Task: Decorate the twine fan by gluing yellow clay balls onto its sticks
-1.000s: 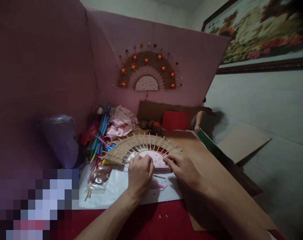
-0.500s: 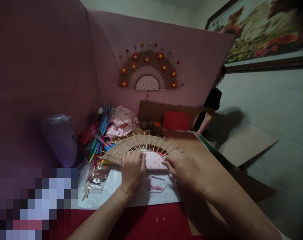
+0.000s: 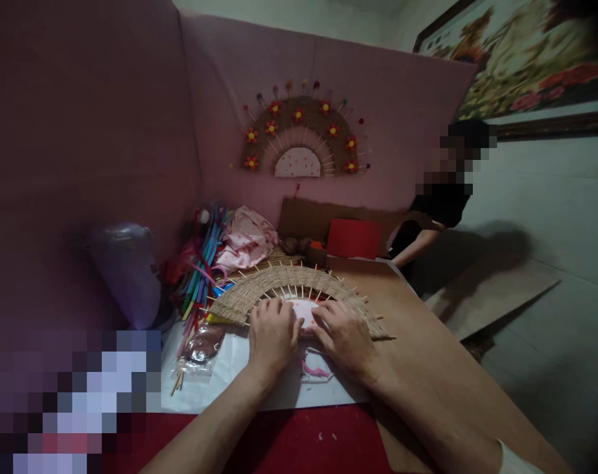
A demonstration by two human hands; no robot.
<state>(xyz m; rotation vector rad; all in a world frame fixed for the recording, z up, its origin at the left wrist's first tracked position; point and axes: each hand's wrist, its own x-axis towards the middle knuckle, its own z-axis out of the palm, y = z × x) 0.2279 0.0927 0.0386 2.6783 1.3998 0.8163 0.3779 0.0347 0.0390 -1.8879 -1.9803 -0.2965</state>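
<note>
Brown tabletop (image 3: 427, 355): woven fan (image 3: 259, 293) partly beneath left hand (image 3: 273, 336), right hand (image 3: 345, 339).

My left hand (image 3: 273, 334) and right hand (image 3: 345, 337) lie side by side on the half-round woven straw fan (image 3: 247, 297), partly covering its pink dotted centre (image 3: 306, 309).

Dim light over the corner, pink partition panels (image 3: 106, 131) boxed in the brown tabletop (image 3: 427, 375), and off right a framed floral painting (image 3: 525, 59) hung above a pale grey wall (image 3: 550, 191).
</note>
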